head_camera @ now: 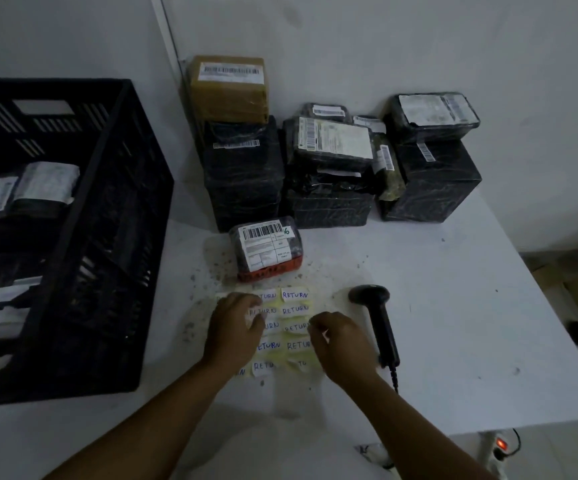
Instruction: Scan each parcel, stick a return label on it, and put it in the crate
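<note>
A small dark parcel (267,248) with a barcode label and an orange end lies on the white table, just beyond a sheet of RETURN labels (295,308). My left hand (234,327) presses flat on the sheet's left side. At the sheet's right edge, the fingers of my right hand (337,341) pinch one label. The black handheld scanner (377,320) lies on the table right of my right hand. A black crate (107,188) at the left holds several labelled parcels.
Stacked parcels stand against the back wall: a brown box (229,88) on a black one, and several black wrapped ones (329,174) to the right. The table's right edge (537,299) drops to the floor. A power strip with a red light (501,445) lies below.
</note>
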Demonstrator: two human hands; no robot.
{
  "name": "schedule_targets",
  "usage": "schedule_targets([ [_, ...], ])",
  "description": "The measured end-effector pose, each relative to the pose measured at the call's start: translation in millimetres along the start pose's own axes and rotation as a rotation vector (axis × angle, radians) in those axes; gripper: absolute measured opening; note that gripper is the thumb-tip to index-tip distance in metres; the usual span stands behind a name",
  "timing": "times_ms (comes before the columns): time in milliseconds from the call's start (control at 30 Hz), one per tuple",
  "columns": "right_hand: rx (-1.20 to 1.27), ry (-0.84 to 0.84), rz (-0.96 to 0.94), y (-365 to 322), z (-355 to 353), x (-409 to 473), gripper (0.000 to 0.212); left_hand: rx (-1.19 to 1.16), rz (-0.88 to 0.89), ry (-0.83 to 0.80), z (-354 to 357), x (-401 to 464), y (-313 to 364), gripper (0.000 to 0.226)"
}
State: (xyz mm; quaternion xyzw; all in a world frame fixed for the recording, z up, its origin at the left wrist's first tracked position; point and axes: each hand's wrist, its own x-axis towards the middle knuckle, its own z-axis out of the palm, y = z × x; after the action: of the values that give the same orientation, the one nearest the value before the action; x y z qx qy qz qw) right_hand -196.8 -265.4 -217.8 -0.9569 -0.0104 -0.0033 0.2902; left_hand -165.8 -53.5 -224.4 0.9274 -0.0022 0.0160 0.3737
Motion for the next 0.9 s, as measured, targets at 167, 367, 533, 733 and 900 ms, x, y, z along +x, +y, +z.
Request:
schedule_targets([
  [167,-0.039,-0.188,0.018,4.6,12.3,-20.4,0.032,0.156,0.177,-0.275,11.2,-28.9,-9.3,0.026],
  [367,-0.152,-0.289,0.03,8.1,18.3,-32.7,0.037,0.334,0.2,-0.422,16.9,-38.7,-10.0,0.051],
  [533,-0.214,-0.282,0.024,6.3,20.5,-32.9,0.023,0.381,0.203,-0.43,20.2,-39.7,-7.0,0.05],
  [733,-0.252,-0.2,-0.022,2.5,22.2,-38.6,0.017,0.408,0.201,-0.428,21.0,-41.2,-5.4,0.049],
  [900,-0.152,-0.176,-0.019,7.4,15.7,-52.4,0.016,0.405,0.199,-0.436,18.9,-41.0,-3.1,0.052],
])
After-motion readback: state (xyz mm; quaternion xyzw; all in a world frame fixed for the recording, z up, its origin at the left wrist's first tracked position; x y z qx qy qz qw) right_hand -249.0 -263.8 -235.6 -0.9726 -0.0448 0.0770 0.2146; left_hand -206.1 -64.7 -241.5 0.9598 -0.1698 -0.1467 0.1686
